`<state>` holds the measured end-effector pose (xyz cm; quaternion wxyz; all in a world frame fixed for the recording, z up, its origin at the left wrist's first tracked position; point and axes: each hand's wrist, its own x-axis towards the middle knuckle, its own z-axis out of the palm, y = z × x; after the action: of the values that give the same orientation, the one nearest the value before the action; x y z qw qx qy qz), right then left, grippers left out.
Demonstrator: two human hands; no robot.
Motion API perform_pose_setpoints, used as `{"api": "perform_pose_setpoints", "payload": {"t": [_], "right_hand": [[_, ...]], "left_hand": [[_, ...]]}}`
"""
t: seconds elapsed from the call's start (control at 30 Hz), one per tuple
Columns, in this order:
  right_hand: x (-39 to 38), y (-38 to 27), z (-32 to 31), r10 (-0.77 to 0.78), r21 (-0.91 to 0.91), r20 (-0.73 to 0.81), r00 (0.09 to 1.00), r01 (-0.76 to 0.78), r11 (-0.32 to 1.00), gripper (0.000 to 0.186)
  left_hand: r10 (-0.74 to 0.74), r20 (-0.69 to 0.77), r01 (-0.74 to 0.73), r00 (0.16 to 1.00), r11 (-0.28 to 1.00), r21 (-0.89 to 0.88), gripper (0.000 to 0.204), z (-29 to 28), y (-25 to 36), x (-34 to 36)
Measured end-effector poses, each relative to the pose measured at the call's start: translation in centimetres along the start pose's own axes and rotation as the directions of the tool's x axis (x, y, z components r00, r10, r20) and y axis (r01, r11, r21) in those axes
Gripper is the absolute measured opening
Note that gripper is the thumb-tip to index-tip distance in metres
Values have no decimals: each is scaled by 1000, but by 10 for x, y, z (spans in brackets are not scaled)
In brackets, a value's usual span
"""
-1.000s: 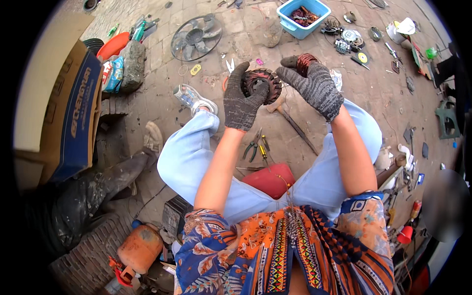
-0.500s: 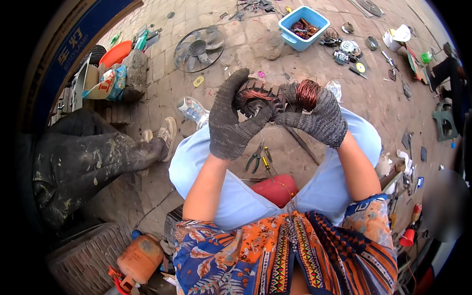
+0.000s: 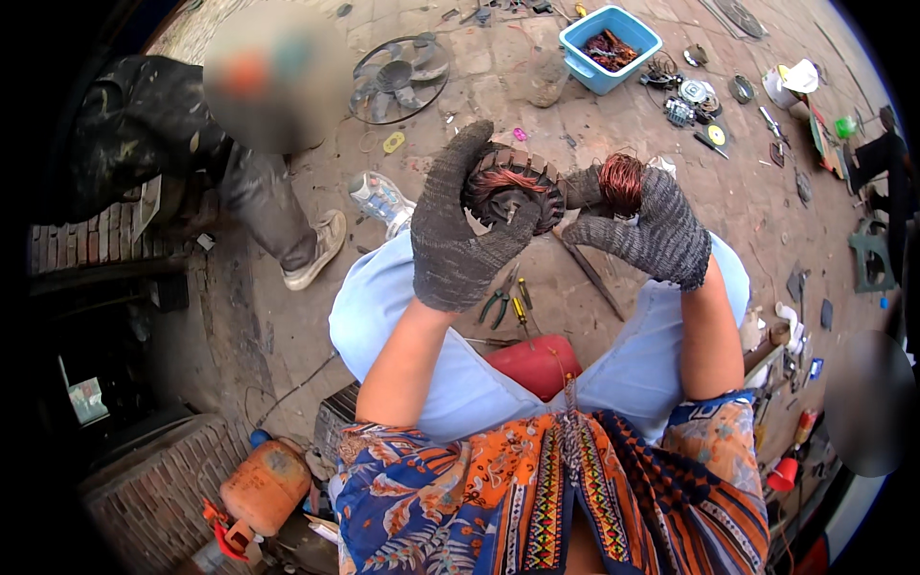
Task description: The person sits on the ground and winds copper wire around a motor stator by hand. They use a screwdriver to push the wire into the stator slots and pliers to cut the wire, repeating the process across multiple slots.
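Observation:
My left hand (image 3: 450, 244), in a dark grey knit glove, is wrapped around a motor stator (image 3: 516, 182), a blackened slotted ring with copper windings. The thumb crosses its near side while the fingers reach up its left edge. To the right, my gloved right hand (image 3: 661, 235) grips a bundle of copper wire (image 3: 623, 182) beside the stator. Its thumb points toward the stator; whether wire joins the two pieces is too small to tell. Below them, on the ground between my legs, lie pliers (image 3: 498, 305), a yellow screwdriver (image 3: 520, 309) and a long dark rod (image 3: 592, 278).
A blue basin (image 3: 613, 19) of copper scrap stands ahead, near motor parts (image 3: 695, 96). A round fan (image 3: 398, 81) lies ahead left. Another person's leg and shoe (image 3: 316, 251) are at left. An orange gas cylinder (image 3: 266, 484) is lower left; a green stool (image 3: 870, 254) is right.
My right hand with the wire bundle has shifted slightly right. The person at left has moved forward and leans in, covering the orange basin. Both my hands keep their holds.

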<state>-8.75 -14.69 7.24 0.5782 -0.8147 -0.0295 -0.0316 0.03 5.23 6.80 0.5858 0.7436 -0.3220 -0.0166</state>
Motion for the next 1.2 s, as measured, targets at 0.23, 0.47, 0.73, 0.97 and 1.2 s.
{"api": "perform_pose_setpoints", "payload": {"t": [0.23,0.47,0.73,0.97,1.2], "right_hand": [[7,-12,11,-51,-225,1,999,50,973,50],[5,7,36,-32,-86,-97,995,24,996,49],[7,3,46,129,343,-50,990,-104,934,55],[8,7,39,-63,20,-118,991,66,998,46],[7,17,42,-105,-14,-152,983,105,994,39]], "left_hand": [[107,-25,-104,994,990,96,72,1,4,-2],[136,-24,-137,990,989,-54,74,8,6,-8],[367,-45,-357,929,922,152,72,5,25,-7],[409,108,-418,906,904,90,65,-10,25,-10],[440,81,-442,894,897,20,32,-20,23,-7]]}}
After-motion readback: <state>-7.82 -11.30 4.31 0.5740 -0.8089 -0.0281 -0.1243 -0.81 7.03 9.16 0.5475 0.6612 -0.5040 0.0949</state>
